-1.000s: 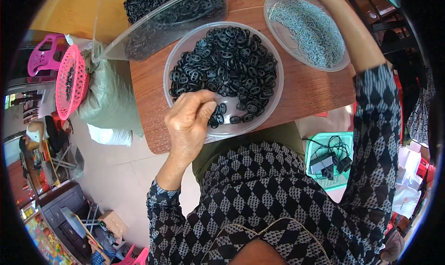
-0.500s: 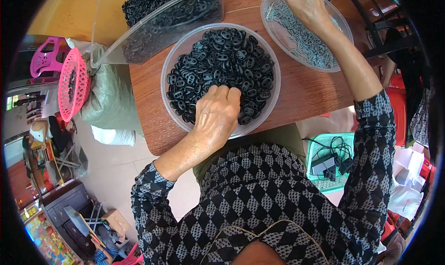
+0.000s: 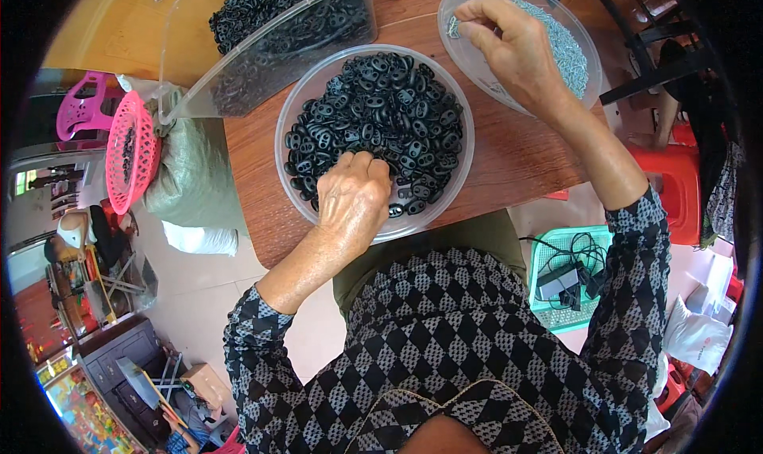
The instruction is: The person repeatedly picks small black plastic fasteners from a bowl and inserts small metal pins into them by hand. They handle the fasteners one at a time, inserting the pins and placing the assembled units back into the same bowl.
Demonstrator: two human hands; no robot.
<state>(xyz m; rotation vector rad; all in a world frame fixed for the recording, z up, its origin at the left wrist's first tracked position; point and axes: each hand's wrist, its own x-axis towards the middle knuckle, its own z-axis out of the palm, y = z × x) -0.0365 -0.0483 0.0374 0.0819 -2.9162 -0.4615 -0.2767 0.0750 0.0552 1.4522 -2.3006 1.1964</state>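
Note:
A round clear tub [image 3: 469, 148] holds a heap of small black oval pieces with two holes each [image 3: 381, 96]. My left hand [image 3: 354, 196] is at the tub's near side, its fingers curled down into the pieces; the fingertips are hidden. Farther right stands a clear oval bowl [image 3: 455, 53] of thin silvery metal pins or screws [image 3: 564, 53]. Over that bowl is my right hand [image 3: 513, 49], thumb and forefinger brought together. A few pins [image 3: 453, 27] lie just by those fingertips; whether any are pinched is too small to tell.
A clear rectangular bin [image 3: 294, 33] of more black pieces stands back left on the wooden table [image 3: 524, 164]. A pink basket [image 3: 131, 152] and a pale green sack [image 3: 187, 168] are left of it. At right are a turquoise basket [image 3: 548, 251] with cables and a red stool [image 3: 671, 184].
My right hand has come down and nearer over the bowl. The pins now lie mostly at its right side, with a few at the left. My left hand has shifted slightly left.

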